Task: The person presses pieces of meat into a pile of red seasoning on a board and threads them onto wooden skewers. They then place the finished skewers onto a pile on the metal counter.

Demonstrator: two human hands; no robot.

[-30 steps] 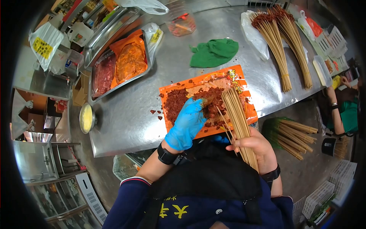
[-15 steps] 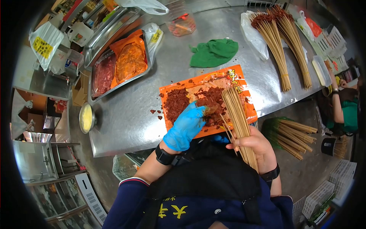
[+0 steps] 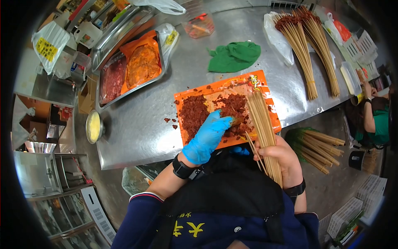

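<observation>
My left hand (image 3: 212, 135), in a blue glove, reaches into dark red chopped meat (image 3: 194, 114) spread on an orange plastic bag (image 3: 265, 99). Its sauce-smeared fingertips are drawn together in the meat; exactly what lies between them is partly hidden. Bare, my right hand (image 3: 282, 159) grips a thick bundle of bamboo skewers (image 3: 265, 133) at the bag's right side. A few thin skewers (image 3: 253, 149) stick out apart from the bundle by the right thumb, their tips pointing toward the meat.
A green cloth (image 3: 234, 57) lies beyond the bag. At the left stand a metal tray (image 3: 162, 70) of meat and a bowl of yellow paste (image 3: 95, 128). Meat-tipped skewer bundles (image 3: 304, 62) lie at the upper right; more skewers (image 3: 319, 145) sit below. A co-worker's arm (image 3: 368, 112) shows at the far right.
My left hand has shifted slightly right, its fingers lower in the meat. My right hand and the skewer bundle have moved a little right, and the loose skewers' tips are farther from the left fingers.
</observation>
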